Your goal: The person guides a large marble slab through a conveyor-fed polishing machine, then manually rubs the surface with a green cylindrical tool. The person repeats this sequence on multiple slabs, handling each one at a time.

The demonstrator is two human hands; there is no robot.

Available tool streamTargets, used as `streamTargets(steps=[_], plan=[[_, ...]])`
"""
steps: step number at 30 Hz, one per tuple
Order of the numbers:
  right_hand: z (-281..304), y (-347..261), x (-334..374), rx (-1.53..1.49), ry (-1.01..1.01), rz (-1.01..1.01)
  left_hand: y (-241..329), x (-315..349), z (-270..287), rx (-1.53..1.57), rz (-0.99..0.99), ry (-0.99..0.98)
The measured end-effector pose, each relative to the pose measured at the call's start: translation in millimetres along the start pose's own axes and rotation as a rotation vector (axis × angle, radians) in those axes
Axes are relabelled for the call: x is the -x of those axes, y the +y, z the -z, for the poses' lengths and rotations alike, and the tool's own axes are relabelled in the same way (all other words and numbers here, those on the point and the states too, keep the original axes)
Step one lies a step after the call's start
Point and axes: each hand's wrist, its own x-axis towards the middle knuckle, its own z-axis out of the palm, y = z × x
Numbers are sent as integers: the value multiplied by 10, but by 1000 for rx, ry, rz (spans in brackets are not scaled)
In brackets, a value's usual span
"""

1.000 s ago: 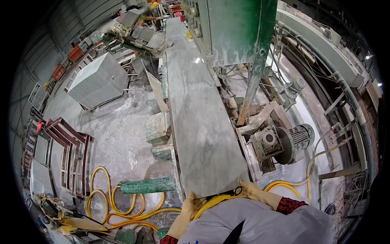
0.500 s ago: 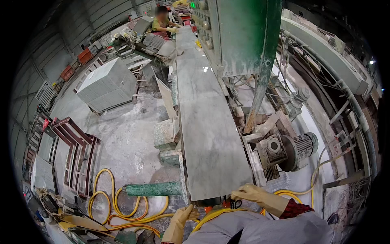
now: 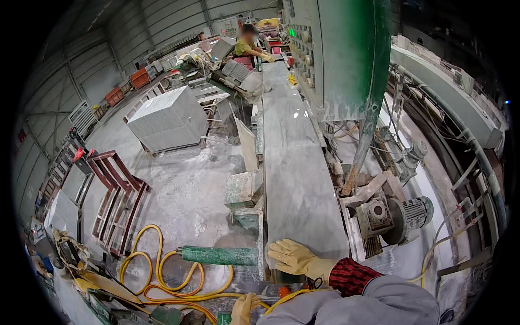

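Long grey stone slabs lie end to end on a narrow conveyor line running away from me. My right hand, in a cream rubber glove, rests with fingers stretched flat on the near end of the closest slab. Low in front of me is my left hand, also gloved. Its fingers look curled, beside a yellow hose and a green roller end; what they hold, if anything, is hidden. Left of the slab's near end, a green roller sticks out sideways.
A green control cabinet overhangs the line's right side, with a motor below it. At the far end another person reaches over the line. A pale wrapped block and a dark red metal rack stand on the left.
My right hand has moved left from beside the slab's near corner onto its top and flattened. My left hand has dropped lower. The whole view has shifted.
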Motion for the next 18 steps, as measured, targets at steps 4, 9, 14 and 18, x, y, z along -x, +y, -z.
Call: streamTargets(steps=[4,9,14,18], plan=[[-37,87,70,45,49,56,-273,-239,128,43,-20,33],[120,46,246,72,9,-7,-510,-464,258,61,-27,43],[432,195,968,215,65,-117,-402,-372,153,54,-20,14],[675,361,1515,317,16,-250,-308,-357,63,46,-9,-8]])
